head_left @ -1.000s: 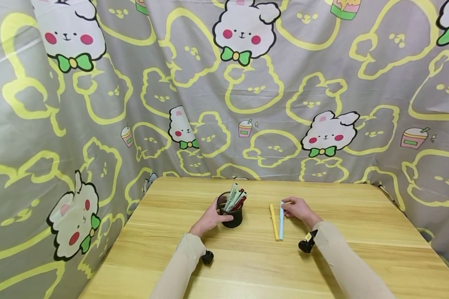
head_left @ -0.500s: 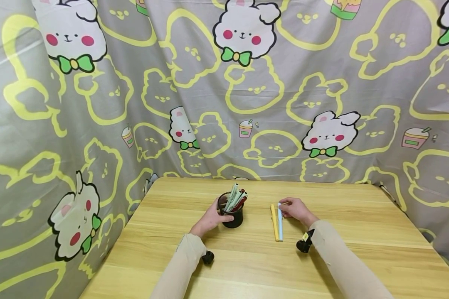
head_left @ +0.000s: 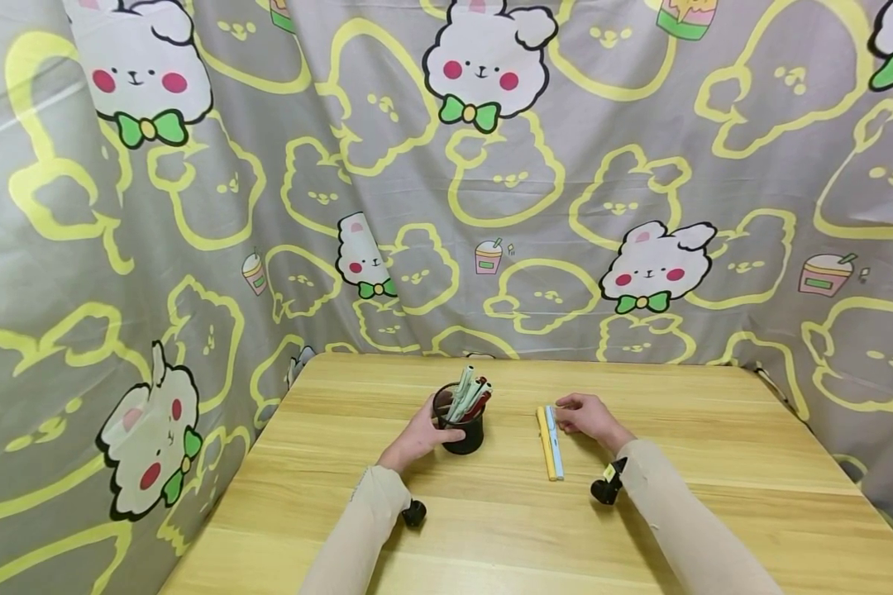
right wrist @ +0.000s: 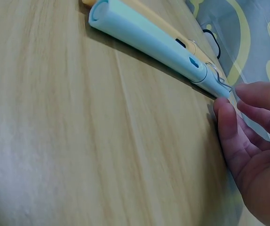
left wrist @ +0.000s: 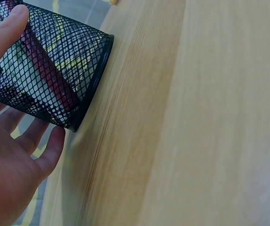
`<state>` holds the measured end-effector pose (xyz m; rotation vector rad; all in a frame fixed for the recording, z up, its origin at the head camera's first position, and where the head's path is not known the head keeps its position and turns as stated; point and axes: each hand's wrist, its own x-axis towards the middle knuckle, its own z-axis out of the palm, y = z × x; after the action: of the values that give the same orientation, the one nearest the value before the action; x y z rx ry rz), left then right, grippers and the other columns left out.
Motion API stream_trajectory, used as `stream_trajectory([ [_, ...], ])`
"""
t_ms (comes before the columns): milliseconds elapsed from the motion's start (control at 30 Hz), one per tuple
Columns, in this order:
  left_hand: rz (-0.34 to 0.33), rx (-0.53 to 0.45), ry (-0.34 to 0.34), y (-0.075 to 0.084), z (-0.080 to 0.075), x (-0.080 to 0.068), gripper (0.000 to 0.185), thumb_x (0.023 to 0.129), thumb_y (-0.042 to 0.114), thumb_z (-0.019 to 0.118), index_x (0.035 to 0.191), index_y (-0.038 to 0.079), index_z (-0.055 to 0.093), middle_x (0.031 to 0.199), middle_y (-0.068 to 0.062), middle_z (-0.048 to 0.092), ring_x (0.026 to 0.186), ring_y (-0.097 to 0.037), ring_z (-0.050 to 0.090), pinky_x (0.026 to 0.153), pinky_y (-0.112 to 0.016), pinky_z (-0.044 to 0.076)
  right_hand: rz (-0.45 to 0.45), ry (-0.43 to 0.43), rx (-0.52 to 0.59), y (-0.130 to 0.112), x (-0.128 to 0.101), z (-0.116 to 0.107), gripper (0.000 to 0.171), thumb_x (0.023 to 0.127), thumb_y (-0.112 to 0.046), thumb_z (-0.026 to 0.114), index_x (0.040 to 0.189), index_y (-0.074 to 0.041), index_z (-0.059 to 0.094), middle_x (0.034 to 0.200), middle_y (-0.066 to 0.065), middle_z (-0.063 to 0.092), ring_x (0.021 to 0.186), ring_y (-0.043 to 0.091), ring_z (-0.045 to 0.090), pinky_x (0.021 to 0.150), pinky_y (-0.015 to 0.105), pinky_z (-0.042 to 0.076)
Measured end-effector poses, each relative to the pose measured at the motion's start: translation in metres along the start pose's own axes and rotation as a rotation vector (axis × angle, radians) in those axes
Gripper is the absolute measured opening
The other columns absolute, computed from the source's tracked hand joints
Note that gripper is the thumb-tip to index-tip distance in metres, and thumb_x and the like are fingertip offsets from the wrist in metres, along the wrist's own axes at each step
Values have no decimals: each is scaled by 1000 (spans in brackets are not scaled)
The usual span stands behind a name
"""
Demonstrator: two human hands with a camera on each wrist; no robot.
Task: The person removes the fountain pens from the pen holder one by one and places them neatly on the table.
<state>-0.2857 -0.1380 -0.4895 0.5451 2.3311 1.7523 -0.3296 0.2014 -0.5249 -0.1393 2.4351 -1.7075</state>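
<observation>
Pen (head_left: 555, 445), blue, lies just left of your right grip (head_left: 586, 416), fingers loosely apart; your left grip (head_left: 422, 435) clamps mesh cup (head_left: 472, 435). Since earlier, pen shifted alongside yellow pen (head_left: 546, 447).

Curtained-off work nook; home or office, can't tell. Cartoon-print curtain (head_left: 446, 190) round back and sides of wood-grain counter (head_left: 506, 537); pen cup (head_left: 472, 436), loose pens (head_left: 556, 452) there.
</observation>
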Motion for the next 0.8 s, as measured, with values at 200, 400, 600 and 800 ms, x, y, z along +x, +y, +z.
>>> stream_trajectory([
  [200,-9,-5,-8,3,-1,0,76,81,7,75,143,3,32,139,-19,41,125,-36,40,101,-50,33,-5,19,-8,-2,-1,-3,32,92,-5,59,117,14,55,87,15,64,72,19,62,63,30,53],
  [400,-14,2,-7,3,-1,-1,76,81,7,75,144,2,31,139,-19,41,125,-36,40,101,-49,33,-81,53,-71,-13,-1,-5,31,91,-7,59,116,11,58,89,16,63,74,24,62,64,33,52],
  [600,5,-6,-5,2,-1,-1,75,81,7,74,143,2,33,138,-19,42,125,-36,41,101,-49,33,-185,25,-53,-35,-4,3,27,91,-6,61,113,10,60,95,26,62,80,31,64,72,41,54],
  [800,6,-14,-8,1,0,-1,75,81,6,74,143,2,32,139,-20,41,125,-36,40,101,-49,33,-253,-45,-24,-57,-9,20,22,91,-7,61,109,6,63,91,22,64,84,38,63,75,49,51],
])
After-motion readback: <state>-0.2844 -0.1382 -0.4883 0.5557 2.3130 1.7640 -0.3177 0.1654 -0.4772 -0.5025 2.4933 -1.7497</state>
